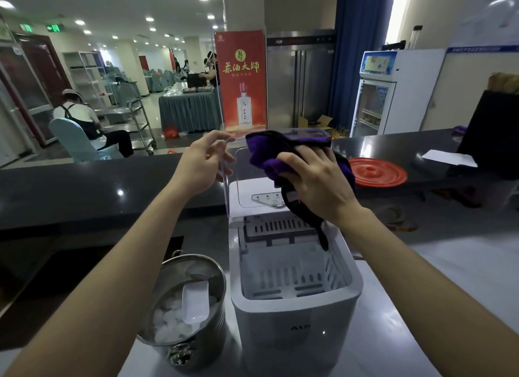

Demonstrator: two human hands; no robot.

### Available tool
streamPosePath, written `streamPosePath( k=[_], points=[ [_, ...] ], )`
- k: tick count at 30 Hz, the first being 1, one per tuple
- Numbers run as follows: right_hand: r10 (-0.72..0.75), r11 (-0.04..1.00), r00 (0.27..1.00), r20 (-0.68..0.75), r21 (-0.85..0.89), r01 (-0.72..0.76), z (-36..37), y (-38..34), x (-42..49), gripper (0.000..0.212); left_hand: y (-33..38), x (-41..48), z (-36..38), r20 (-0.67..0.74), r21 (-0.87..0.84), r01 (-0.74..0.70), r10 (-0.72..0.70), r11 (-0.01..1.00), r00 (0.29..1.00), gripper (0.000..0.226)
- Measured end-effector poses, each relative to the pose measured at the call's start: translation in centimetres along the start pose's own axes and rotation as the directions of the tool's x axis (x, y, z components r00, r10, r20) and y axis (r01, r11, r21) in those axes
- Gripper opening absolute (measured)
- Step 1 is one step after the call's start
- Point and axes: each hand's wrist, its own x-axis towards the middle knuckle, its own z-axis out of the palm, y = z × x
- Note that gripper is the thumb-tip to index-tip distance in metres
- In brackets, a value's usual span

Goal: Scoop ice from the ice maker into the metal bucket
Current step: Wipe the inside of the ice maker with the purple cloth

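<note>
A white ice maker (295, 317) stands in front of me with its clear lid (241, 177) raised upright. Its inner basket (292, 281) looks bare of ice. My left hand (202, 163) pinches the lid's upper left edge. My right hand (317, 177) presses a purple and black cloth (269, 149) against the inside of the lid; a black strap of the cloth hangs into the machine. To the left stands the metal bucket (202, 337) holding ice cubes (171, 317), with a white scoop (195, 303) lying inside on the ice.
A dark counter (84, 191) runs across behind the ice maker, with a red round lid (377, 171) and a white paper (449, 157) on it to the right. A dark sink recess (70, 264) lies left of the bucket. People sit and stand far back.
</note>
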Motion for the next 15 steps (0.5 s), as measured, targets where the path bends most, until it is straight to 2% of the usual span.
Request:
streamPosePath(
  k=[2, 3, 4, 6, 8, 11, 15],
  points=[
    [0.112, 0.954, 0.994, 0.016, 0.28, -0.112, -1.9, -1.2, 0.5, 0.027, -0.5, -0.4, -0.2, -0.042, 0.055, -0.049, 0.051, 0.997, 0.998, 0.026],
    [0.175, 0.873, 0.984, 0.043, 0.456, -0.175, -3.0, -1.8, 0.9, 0.026, -0.7, -0.6, -0.5, -0.074, 0.091, -0.079, 0.086, 0.993, 0.994, 0.027],
    [0.215, 0.751, 0.972, 0.095, 0.62, -0.226, -4.2, -2.6, 1.4, 0.025, -0.7, -1.0, -0.9, -0.109, 0.125, -0.109, 0.123, 0.986, 0.986, 0.029],
    [0.25, 0.498, 0.953, 0.169, 0.822, -0.277, -6.6, -3.9, 2.4, 0.022, -0.2, -1.7, -1.6, -0.171, 0.143, -0.164, 0.188, 0.976, 0.967, 0.037],
    [0.281, 0.28, 0.927, 0.247, 0.903, -0.326, -8.3, -5.0, 3.3, 0.02, 1.0, -2.6, -2.3, -0.173, 0.028, -0.204, 0.206, 0.979, 0.963, 0.05],
    [0.29, 0.03, 0.868, 0.403, 0.903, -0.429, -9.5, -6.7, 4.0, 0.03, 4.2, -4.7, -3.0, -0.022, -0.345, -0.14, 0.141, 0.928, 0.99, 0.064],
    [0.31, -0.136, 0.746, 0.589, 0.804, -0.578, -9.8, -8.5, 3.5, 0.032, 7.3, -7.3, -2.9, 0.2, -0.592, 0.074, 0.057, 0.802, 0.978, 0.058]
  ],
)
